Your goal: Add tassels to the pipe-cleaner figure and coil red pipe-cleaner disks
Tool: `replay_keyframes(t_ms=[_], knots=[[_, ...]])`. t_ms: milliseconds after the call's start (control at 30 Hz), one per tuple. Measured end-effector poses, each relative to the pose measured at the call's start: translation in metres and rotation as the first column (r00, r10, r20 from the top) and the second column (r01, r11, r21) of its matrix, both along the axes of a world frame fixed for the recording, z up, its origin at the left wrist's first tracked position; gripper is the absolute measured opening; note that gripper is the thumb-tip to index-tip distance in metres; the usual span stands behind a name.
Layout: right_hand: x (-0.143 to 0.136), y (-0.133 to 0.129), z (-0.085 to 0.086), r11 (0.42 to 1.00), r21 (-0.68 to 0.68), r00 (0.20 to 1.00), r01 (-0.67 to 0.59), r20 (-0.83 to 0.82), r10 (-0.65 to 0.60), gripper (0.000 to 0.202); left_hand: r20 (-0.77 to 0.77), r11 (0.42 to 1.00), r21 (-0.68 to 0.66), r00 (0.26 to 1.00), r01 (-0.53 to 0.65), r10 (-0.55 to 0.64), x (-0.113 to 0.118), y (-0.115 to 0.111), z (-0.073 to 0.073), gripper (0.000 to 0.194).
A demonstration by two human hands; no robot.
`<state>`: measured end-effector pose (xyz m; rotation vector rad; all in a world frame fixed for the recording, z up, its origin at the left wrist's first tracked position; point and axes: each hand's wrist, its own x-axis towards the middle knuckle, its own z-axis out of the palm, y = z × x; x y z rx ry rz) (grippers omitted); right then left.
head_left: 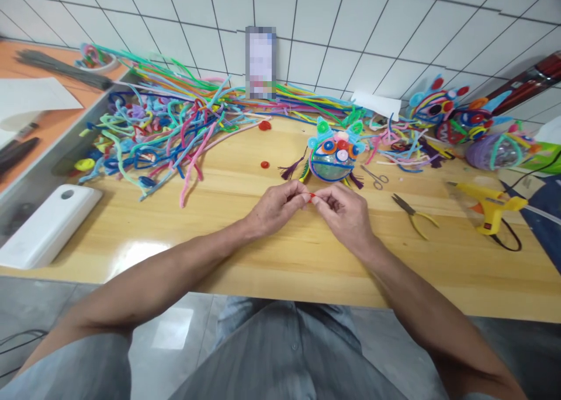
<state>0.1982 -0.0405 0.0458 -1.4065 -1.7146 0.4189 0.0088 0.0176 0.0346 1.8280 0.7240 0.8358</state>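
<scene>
Between my two hands, over the wooden table, is a small red piece of pipe cleaner (311, 197). My left hand (280, 207) pinches one side of it with thumb and forefinger. On its other side, the fingertips of my right hand (346, 213) are closed on it too; most of the piece is hidden by the fingers. Just behind the hands stands a colourful animal-face craft (333, 157) of coiled pipe cleaners on a clear round body, with purple tassels. Two red coils lie to the left, a larger one (265, 125) and a smaller one (265, 164).
Scissors (376, 178), yellow-handled pliers (414, 214) and a yellow glue gun (488, 207) lie to the right. Loose pipe cleaners (166, 131) heap at the left, near a white power bank (52, 225). A phone (260, 61) leans at the back; more crafts (468, 120) stand back right.
</scene>
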Motion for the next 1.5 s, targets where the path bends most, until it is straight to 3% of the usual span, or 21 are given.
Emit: replay_keyframes(t_ms=[167, 333, 533, 667, 733, 800, 867, 967, 1100, 1233, 1333, 1400, 1500], knots=[[0.0, 0.003, -0.001, 0.961, -0.266, 0.928, -0.071, -0.371, -0.035, 0.023, 0.139, 0.987, -0.156, 0.989, -0.03, 0.052, 0.004, -0.007, -0.003, 0.026], [-0.003, 0.005, -0.001, 0.957, -0.279, 0.896, -0.081, -0.441, -0.053, 0.03, 0.157, 0.982, -0.144, 0.976, -0.125, 0.148, 0.007, -0.012, -0.008, 0.025], [-0.009, 0.002, -0.006, 0.98, -0.197, 0.936, -0.038, -0.351, -0.035, 0.018, 0.218, 0.959, -0.258, 0.96, -0.119, 0.178, 0.012, -0.016, -0.012, 0.024], [-0.009, 0.001, -0.006, 0.995, -0.095, 0.982, 0.043, -0.179, -0.06, 0.013, 0.211, 0.935, -0.324, 0.953, -0.143, 0.219, 0.013, -0.017, -0.014, 0.024], [-0.006, 0.001, -0.004, 0.997, -0.058, 0.994, 0.043, -0.101, -0.049, 0.013, 0.143, 0.97, -0.201, 0.975, -0.138, 0.168, 0.011, -0.014, -0.012, 0.023], [-0.002, 0.001, -0.003, 1.0, -0.015, 1.0, 0.018, -0.015, -0.018, 0.012, 0.011, 0.993, 0.015, 0.993, -0.12, 0.12, 0.008, -0.009, -0.01, 0.017], [0.002, 0.002, -0.001, 0.999, 0.032, 0.996, -0.02, 0.09, 0.017, 0.012, -0.133, 0.976, 0.204, 0.985, -0.081, 0.109, 0.004, -0.005, -0.007, 0.013], [0.004, 0.002, -0.002, 0.995, 0.075, 0.984, -0.064, 0.171, 0.05, 0.012, -0.222, 0.948, 0.317, 0.969, -0.031, 0.106, 0.0, -0.003, -0.004, 0.017], [0.005, 0.003, -0.003, 0.998, 0.037, 0.996, -0.043, 0.076, 0.04, 0.007, -0.118, 0.964, 0.255, 0.987, -0.075, 0.108, 0.0, -0.004, -0.005, 0.019], [0.002, 0.003, -0.005, 0.999, -0.024, 0.999, -0.033, -0.005, 0.032, 0.009, 0.028, 0.995, 0.03, 0.995, -0.098, 0.098, 0.005, -0.01, -0.009, 0.022], [-0.002, 0.001, -0.004, 1.0, 0.009, 1.0, 0.007, 0.002, -0.007, 0.012, 0.147, 0.988, -0.123, 0.983, -0.089, 0.107, 0.008, -0.013, -0.012, 0.025], [-0.003, -0.001, -0.003, 0.997, 0.075, 0.998, 0.007, 0.068, -0.012, 0.013, 0.133, 0.99, -0.118, 0.986, -0.082, 0.097, 0.008, -0.013, -0.013, 0.025], [0.0, -0.001, -0.001, 0.987, 0.148, 0.974, -0.063, 0.226, 0.028, 0.014, -0.068, 0.994, 0.084, 0.994, -0.077, 0.083, 0.005, -0.01, -0.011, 0.017]])
